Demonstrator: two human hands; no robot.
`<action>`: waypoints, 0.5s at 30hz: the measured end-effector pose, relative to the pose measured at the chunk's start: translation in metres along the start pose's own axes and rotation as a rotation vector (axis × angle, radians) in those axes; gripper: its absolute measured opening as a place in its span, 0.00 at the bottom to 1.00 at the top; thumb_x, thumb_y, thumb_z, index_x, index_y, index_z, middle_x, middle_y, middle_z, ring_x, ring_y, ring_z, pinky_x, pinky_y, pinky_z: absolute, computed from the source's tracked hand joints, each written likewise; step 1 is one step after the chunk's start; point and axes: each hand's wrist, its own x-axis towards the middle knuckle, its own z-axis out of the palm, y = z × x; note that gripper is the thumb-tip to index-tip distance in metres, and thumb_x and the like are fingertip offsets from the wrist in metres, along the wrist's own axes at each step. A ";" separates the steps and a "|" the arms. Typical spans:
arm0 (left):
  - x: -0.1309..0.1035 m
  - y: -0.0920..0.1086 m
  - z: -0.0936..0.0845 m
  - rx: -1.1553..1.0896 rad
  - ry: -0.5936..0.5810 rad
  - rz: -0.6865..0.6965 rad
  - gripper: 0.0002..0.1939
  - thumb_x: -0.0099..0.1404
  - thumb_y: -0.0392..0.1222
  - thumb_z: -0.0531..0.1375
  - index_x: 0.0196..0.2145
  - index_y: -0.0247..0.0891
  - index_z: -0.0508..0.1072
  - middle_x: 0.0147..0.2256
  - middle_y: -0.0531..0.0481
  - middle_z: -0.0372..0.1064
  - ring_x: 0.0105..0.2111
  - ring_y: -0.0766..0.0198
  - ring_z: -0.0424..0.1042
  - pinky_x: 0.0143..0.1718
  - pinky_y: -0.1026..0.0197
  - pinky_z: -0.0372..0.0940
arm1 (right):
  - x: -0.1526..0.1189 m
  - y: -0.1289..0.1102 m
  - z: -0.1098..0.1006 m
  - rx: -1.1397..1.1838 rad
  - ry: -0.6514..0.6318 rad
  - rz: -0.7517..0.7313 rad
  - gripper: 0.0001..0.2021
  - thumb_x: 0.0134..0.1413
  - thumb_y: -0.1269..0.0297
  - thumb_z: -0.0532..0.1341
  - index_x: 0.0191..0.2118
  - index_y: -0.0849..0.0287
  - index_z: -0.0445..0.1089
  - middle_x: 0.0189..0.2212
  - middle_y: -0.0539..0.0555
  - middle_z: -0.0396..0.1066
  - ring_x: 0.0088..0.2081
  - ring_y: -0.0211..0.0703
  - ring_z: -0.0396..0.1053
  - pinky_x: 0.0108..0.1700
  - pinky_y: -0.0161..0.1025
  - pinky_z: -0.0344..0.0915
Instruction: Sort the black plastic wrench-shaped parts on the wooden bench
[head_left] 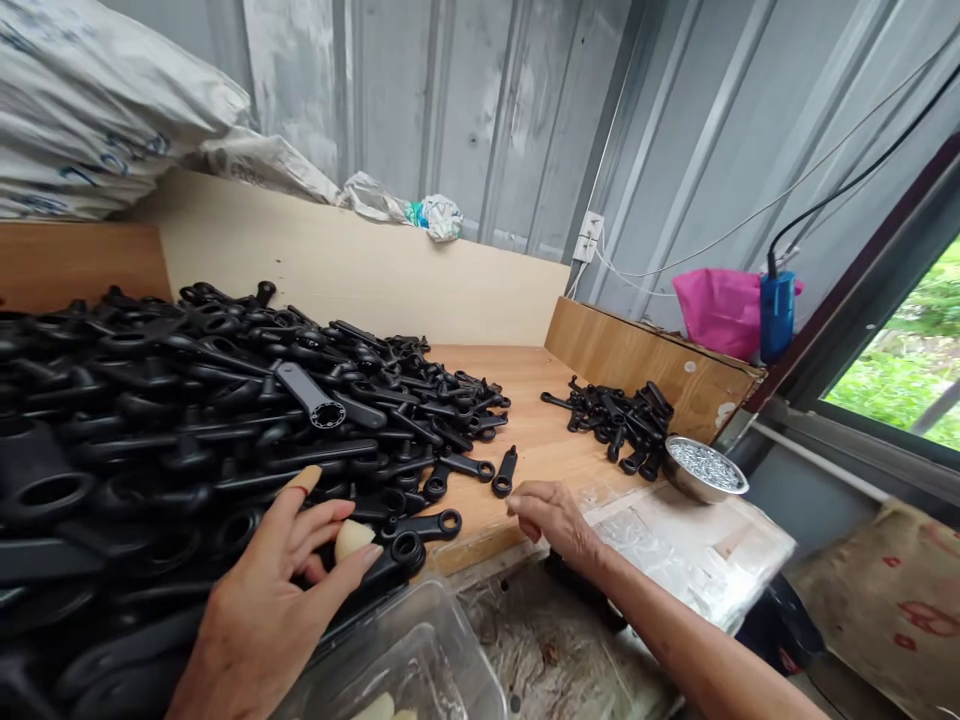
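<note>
Currently, the left hand point(289, 575) rests spread wide on the large pile of black plastic levers point(187, 420) at 8 o'clock on the tabletop point(540, 430), with pale finger covers visible on two fingertips point(352, 538); it grips nothing. The right hand point(551, 518) lies at 5 o'clock at the tabletop's front edge, fingers curled narrow; whether it holds anything cannot be determined. One loose lever point(505, 471) lies just beside the right hand at its 11 o'clock. A smaller lever pile point(615, 420) sits at 2 o'clock, touching a metal bowl point(703, 468) filled with small silver parts. A clear plastic tray point(405, 660) sits below the left hand at 6 o'clock. White sacks point(97, 110) at 10 o'clock carry blue print, too blurred to read. A pink bag point(716, 305) and a blue container point(778, 315) stand at 2 o'clock.
</note>
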 end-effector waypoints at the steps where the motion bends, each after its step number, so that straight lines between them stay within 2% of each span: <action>1: 0.000 0.004 0.000 -0.008 -0.003 -0.022 0.44 0.40 0.59 0.61 0.54 0.43 0.54 0.38 0.52 0.68 0.37 0.60 0.70 0.27 0.68 0.65 | 0.002 0.001 -0.003 0.034 0.041 0.015 0.16 0.51 0.55 0.47 0.23 0.61 0.60 0.14 0.47 0.54 0.18 0.33 0.54 0.21 0.31 0.53; 5: 0.001 0.011 -0.001 -0.050 -0.007 -0.064 0.46 0.37 0.59 0.60 0.54 0.43 0.54 0.39 0.52 0.68 0.38 0.62 0.69 0.28 0.70 0.65 | -0.006 0.000 -0.024 0.085 0.186 0.073 0.17 0.51 0.55 0.46 0.32 0.63 0.62 0.18 0.51 0.61 0.21 0.37 0.60 0.25 0.34 0.59; 10: 0.002 0.005 -0.001 0.019 -0.023 -0.030 0.45 0.40 0.61 0.59 0.55 0.45 0.52 0.40 0.53 0.68 0.40 0.61 0.69 0.31 0.67 0.66 | -0.055 -0.007 -0.041 -0.084 0.261 0.130 0.12 0.45 0.59 0.56 0.32 0.64 0.68 0.18 0.50 0.63 0.22 0.38 0.60 0.27 0.35 0.57; 12: 0.003 0.003 -0.001 0.047 -0.038 -0.031 0.44 0.41 0.62 0.58 0.55 0.46 0.52 0.40 0.54 0.68 0.40 0.62 0.68 0.34 0.66 0.66 | -0.078 -0.008 -0.039 -0.214 0.232 0.123 0.13 0.42 0.61 0.60 0.34 0.63 0.70 0.23 0.53 0.68 0.27 0.43 0.63 0.31 0.38 0.58; 15: 0.004 0.000 -0.002 0.060 -0.040 -0.016 0.44 0.41 0.62 0.58 0.55 0.46 0.52 0.40 0.54 0.68 0.39 0.62 0.69 0.33 0.67 0.66 | -0.099 -0.009 -0.031 -0.526 0.083 0.111 0.17 0.43 0.64 0.62 0.42 0.60 0.70 0.37 0.57 0.70 0.39 0.51 0.64 0.40 0.42 0.58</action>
